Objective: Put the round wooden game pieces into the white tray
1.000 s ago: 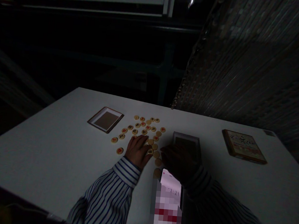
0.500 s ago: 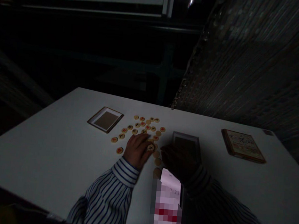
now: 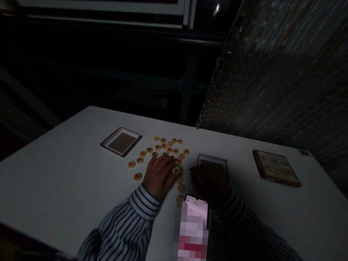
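Observation:
My left hand [image 3: 159, 176] is over the loose pieces, with thumb and fingers closed on a round Chinese chess piece [image 3: 176, 170] that bears a black character. Around it lie several wooden Chinese chess pieces [image 3: 138, 176], some marked in red, some in black, some showing a plain side. In deep shadow, my right hand [image 3: 210, 182] has its fingers bent together before an open box tray [image 3: 226, 164]; whether anything is between them is hidden. Below that hand a lit phone [image 3: 197, 207] lies beside a short row of plain-side-up pieces [image 3: 181, 188].
On the left of the white table [image 3: 67, 170] lies an open, shallow box lid [image 3: 111, 150]. A flat box with a printed top [image 3: 277, 166] sits at the right. Behind the table's far edge hangs a bead curtain [image 3: 257, 85]. The room is very dark.
The view has shifted slightly. My left hand still holds the black-marked piece, a little higher between its fingers. My right hand has stayed by the tray, its fingers slightly more drawn in.

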Tool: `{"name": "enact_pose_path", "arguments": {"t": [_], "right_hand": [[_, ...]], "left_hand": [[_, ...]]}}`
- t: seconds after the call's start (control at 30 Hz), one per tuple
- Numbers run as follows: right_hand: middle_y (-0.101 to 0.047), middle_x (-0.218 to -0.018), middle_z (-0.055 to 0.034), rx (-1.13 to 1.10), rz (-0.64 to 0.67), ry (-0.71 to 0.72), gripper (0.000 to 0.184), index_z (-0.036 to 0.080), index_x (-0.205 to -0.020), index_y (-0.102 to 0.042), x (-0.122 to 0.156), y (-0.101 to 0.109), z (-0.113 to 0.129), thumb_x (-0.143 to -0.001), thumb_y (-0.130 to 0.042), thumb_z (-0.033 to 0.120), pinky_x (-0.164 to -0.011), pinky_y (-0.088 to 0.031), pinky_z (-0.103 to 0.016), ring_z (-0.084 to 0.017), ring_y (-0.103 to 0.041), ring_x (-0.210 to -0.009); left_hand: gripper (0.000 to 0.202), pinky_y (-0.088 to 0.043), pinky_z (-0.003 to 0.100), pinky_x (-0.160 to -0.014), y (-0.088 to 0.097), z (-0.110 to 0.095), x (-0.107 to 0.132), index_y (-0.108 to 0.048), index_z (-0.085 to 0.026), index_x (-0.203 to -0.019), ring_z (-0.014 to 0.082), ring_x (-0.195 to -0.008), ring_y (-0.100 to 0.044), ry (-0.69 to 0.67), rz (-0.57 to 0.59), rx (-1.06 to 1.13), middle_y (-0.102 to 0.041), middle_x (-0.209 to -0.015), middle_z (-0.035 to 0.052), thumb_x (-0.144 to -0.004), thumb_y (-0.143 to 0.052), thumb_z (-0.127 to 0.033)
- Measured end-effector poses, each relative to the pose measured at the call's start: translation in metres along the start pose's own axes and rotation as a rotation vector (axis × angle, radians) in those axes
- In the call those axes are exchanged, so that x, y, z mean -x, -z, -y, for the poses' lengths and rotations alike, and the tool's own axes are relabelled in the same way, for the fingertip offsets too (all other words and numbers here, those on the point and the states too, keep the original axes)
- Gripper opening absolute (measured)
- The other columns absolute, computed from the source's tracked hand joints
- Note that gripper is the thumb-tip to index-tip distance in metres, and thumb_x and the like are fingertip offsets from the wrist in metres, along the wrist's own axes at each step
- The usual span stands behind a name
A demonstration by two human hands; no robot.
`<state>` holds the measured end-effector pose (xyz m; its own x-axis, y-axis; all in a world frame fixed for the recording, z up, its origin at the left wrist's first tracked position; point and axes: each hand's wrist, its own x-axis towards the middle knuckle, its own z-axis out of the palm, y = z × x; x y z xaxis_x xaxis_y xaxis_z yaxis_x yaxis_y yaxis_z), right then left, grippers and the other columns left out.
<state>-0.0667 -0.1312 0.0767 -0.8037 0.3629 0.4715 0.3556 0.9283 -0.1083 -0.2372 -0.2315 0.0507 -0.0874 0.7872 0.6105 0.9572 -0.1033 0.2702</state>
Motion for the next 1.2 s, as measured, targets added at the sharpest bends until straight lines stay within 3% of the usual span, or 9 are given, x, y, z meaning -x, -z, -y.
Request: {"name": "enact_pose_path", "arguments": {"t": [0.13,0.4,0.6,0.8,1.2], "right_hand": [[-0.063,-0.074,-0.0059,-0.001,-0.044,-0.013,0.018,0.016,-0.085,-0.062,0.001,0.009,-0.006,-0.079,-0.046,0.021,-0.068,-0.040,-0.028,-0.015,-0.056,-0.072],[-0.065,-0.078,-0.0069,0.098,-0.007,-0.021,0.024,0.016,-0.088,-0.062,0.006,0.022,-0.024,-0.083,-0.039,0.023,-0.067,-0.040,-0.029,-0.016,-0.057,-0.072],[-0.066,-0.082,-0.0071,0.099,-0.024,-0.097,0.024,0.016,-0.089,-0.062,0.008,0.031,-0.035,-0.083,-0.041,0.025,-0.068,-0.042,-0.027,-0.015,-0.059,-0.073],[-0.066,-0.074,-0.0056,0.092,0.022,-0.155,0.023,0.017,-0.077,-0.063,0.005,0.039,-0.038,-0.081,-0.042,0.025,-0.062,-0.043,-0.025,-0.014,-0.059,-0.065],[-0.068,-0.075,-0.0044,-0.305,0.144,-0.288,0.013,0.017,-0.079,-0.061,0.002,0.032,-0.043,-0.074,-0.052,0.023,-0.060,-0.048,-0.024,-0.015,-0.063,-0.068]], "left_hand": [[0.026,-0.025,0.048,-0.099,0.005,-0.008,-0.007,-0.057,-0.018,-0.101,0.0233,-0.109,-0.046,0.004,0.033,0.002,-0.056,-0.114,0.0090,-0.079,-0.051,-0.031],[0.023,-0.025,0.047,-0.099,0.008,-0.028,-0.025,-0.056,-0.018,-0.099,0.0226,-0.109,-0.046,0.023,0.051,0.056,-0.056,-0.113,0.0079,-0.079,-0.051,-0.028],[0.024,-0.025,0.046,-0.100,-0.001,-0.040,-0.038,-0.055,-0.020,-0.100,0.0206,-0.107,-0.048,0.019,0.018,0.086,-0.058,-0.111,0.0064,-0.078,-0.052,-0.028],[0.021,-0.026,0.045,-0.099,-0.017,-0.050,-0.041,-0.055,-0.019,-0.098,0.0197,-0.105,-0.049,0.052,0.004,0.142,-0.059,-0.108,0.0060,-0.078,-0.052,-0.026],[0.018,-0.029,0.042,-0.096,-0.029,-0.059,-0.033,-0.056,-0.019,-0.096,0.0177,-0.093,-0.054,0.087,0.077,0.221,-0.063,-0.094,0.0040,-0.080,-0.048,-0.023]]}}
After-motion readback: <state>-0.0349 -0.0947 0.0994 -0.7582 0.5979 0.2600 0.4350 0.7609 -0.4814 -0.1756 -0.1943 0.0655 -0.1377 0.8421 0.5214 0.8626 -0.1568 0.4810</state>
